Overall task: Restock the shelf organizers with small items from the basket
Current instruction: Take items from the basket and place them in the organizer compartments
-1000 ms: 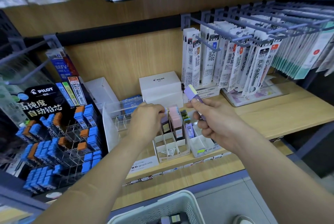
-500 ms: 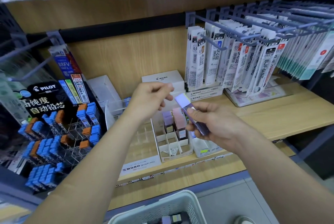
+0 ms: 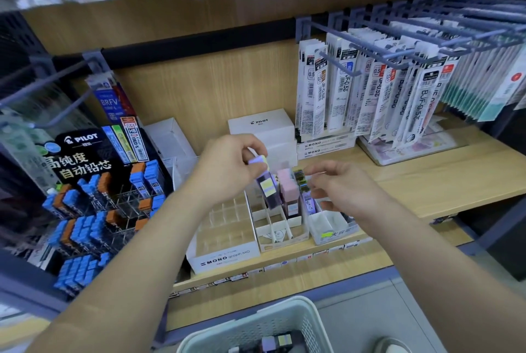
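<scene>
Left grip [image 3: 230,164] pinches top of purple lead case [image 3: 268,191], over white organizer [image 3: 281,241]. Right grip [image 3: 341,190] released, beside pink case [image 3: 288,187]. Basket [image 3: 250,321] below.

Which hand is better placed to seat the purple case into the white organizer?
Left. The left hand pinches the purple case by its top, over the white organizer; the right hand hovers beside it, holding nothing.

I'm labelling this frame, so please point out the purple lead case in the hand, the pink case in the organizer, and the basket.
purple lead case [image 3: 269,189], head view, its yellow label.
pink case [image 3: 287,185], head view, its pink cap.
basket [image 3: 250,330], head view, its mesh wall.
</scene>
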`<action>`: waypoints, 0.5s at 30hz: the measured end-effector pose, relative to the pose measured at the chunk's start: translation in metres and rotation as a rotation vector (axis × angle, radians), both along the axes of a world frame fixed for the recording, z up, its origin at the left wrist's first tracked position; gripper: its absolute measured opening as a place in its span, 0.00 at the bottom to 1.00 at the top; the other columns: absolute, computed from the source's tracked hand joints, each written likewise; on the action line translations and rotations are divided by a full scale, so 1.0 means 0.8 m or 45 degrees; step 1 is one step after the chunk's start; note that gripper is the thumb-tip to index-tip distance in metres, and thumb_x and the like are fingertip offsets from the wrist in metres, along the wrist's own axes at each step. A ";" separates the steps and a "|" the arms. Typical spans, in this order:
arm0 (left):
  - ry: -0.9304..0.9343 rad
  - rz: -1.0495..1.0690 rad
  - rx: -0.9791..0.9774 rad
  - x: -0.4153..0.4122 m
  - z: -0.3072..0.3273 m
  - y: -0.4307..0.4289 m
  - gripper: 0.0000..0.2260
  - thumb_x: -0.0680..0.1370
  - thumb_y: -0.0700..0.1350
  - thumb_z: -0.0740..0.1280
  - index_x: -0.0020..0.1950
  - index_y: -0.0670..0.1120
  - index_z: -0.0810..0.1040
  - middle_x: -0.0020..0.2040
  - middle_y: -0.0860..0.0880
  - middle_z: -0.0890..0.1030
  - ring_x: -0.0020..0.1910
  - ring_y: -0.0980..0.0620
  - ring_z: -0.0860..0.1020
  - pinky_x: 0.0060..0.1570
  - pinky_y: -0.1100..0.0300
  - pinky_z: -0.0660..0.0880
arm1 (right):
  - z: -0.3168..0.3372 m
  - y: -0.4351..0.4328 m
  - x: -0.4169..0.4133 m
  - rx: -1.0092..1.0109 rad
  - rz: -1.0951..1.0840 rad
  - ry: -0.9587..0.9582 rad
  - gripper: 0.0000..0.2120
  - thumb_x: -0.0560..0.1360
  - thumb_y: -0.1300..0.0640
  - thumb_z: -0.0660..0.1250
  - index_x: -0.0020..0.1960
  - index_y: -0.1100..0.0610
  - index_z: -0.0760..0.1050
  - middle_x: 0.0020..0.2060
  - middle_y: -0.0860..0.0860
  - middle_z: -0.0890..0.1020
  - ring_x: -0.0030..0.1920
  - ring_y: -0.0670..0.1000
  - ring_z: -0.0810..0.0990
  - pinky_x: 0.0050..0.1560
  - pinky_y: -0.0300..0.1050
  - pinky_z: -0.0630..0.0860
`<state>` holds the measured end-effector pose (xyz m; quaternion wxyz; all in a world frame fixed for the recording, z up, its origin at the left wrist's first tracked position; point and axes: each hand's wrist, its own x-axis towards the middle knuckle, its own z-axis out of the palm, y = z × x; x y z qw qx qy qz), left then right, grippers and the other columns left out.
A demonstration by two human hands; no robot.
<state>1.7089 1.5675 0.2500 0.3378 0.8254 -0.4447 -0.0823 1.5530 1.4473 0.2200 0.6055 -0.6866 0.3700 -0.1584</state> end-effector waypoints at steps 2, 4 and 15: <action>-0.077 0.018 -0.009 -0.002 -0.015 0.001 0.07 0.73 0.43 0.71 0.42 0.55 0.78 0.33 0.55 0.80 0.32 0.57 0.76 0.37 0.61 0.75 | -0.006 0.003 0.003 -0.198 0.062 0.054 0.13 0.79 0.65 0.59 0.50 0.51 0.79 0.42 0.51 0.79 0.41 0.51 0.76 0.44 0.50 0.77; -0.124 0.031 -0.028 -0.001 -0.029 0.001 0.06 0.74 0.43 0.70 0.44 0.54 0.78 0.33 0.57 0.79 0.34 0.56 0.76 0.39 0.61 0.75 | -0.011 0.004 0.005 -0.429 0.131 0.116 0.15 0.79 0.64 0.58 0.57 0.51 0.79 0.48 0.49 0.78 0.44 0.51 0.75 0.46 0.48 0.76; -0.491 -0.098 -0.108 -0.002 -0.071 -0.003 0.09 0.74 0.39 0.71 0.53 0.45 0.83 0.47 0.47 0.81 0.42 0.46 0.80 0.45 0.56 0.76 | -0.038 0.001 0.009 -0.864 0.450 0.345 0.23 0.78 0.65 0.58 0.70 0.49 0.71 0.69 0.51 0.70 0.63 0.52 0.74 0.59 0.36 0.65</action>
